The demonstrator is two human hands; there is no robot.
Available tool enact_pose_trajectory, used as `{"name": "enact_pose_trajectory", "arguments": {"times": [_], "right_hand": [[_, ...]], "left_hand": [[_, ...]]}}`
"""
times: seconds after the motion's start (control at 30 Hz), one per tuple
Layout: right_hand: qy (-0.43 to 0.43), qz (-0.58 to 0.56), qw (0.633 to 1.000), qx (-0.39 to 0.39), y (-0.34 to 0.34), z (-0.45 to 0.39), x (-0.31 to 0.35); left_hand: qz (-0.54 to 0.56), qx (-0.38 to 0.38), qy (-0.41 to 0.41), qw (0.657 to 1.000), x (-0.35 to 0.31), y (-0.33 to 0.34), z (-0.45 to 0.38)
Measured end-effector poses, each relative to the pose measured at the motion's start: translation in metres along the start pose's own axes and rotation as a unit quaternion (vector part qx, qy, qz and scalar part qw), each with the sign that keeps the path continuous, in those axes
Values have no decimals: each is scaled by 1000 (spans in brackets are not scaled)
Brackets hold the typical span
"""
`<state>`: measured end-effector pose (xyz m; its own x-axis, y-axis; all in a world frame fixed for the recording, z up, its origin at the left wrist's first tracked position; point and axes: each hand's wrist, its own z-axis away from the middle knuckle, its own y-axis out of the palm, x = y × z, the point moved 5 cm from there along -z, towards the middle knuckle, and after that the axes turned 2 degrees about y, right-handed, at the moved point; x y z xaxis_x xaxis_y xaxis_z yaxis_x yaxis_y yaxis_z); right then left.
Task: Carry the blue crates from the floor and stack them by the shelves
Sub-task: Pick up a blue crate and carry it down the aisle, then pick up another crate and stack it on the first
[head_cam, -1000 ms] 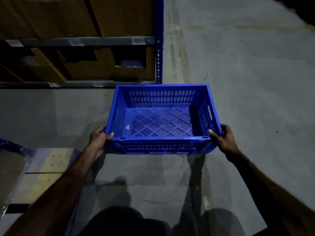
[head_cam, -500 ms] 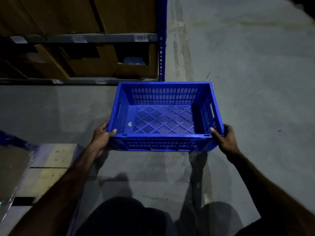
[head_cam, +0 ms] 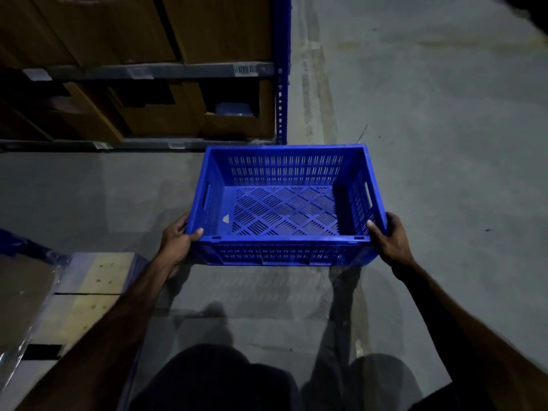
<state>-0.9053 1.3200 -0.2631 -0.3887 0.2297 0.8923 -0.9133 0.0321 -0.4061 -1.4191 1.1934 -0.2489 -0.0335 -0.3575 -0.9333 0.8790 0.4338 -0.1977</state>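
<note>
Over the grey concrete floor (head_cam: 430,143), right in front of the person, a blue crate (head_cam: 284,203) is held out level and clear of the ground, its pale shadow lying on the concrete just beneath its near wall. The left hand (head_cam: 176,240) is clamped on the near left corner, thumb hooked over the rim and fingers wrapped down the outside. The right hand (head_cam: 391,241) grips the near right corner the same way, thumb over the rim. The crate is empty; its slotted bottom shows only a small white mark near the left side.

Just past its far edge stands the blue upright (head_cam: 281,84) of the shelves (head_cam: 142,71), which run off to the left and carry brown cardboard boxes (head_cam: 219,28) on two levels. So the crate is already close to the end of the shelving, though not set down.

As for progress, I judge this to be the carrying leg, near its end. No stack of crates is in sight beside the shelves, and no other crates show on the floor either, so I cannot tell how many are done or how many wait. What remains for this one looks like lowering it onto the floor by the upright and letting go. To the lower left, well apart from the crate, lies a wooden pallet (head_cam: 98,280) with plastic wrap (head_cam: 17,330) over part of it.
</note>
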Motion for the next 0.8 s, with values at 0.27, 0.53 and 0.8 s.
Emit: {"name": "enact_pose_trajectory", "arguments": {"times": [0.27,0.53,0.8], "right_hand": [[50,37,998,-16,-11,24,18],[119,91,988,48,-73,133,133],[145,106,970,162,-180,311,329]], "left_hand": [[-127,-30,-13,991,-40,9,38],[-252,52,-32,966,-146,2,170],[-261,106,-73,957,-327,-17,412]]}}
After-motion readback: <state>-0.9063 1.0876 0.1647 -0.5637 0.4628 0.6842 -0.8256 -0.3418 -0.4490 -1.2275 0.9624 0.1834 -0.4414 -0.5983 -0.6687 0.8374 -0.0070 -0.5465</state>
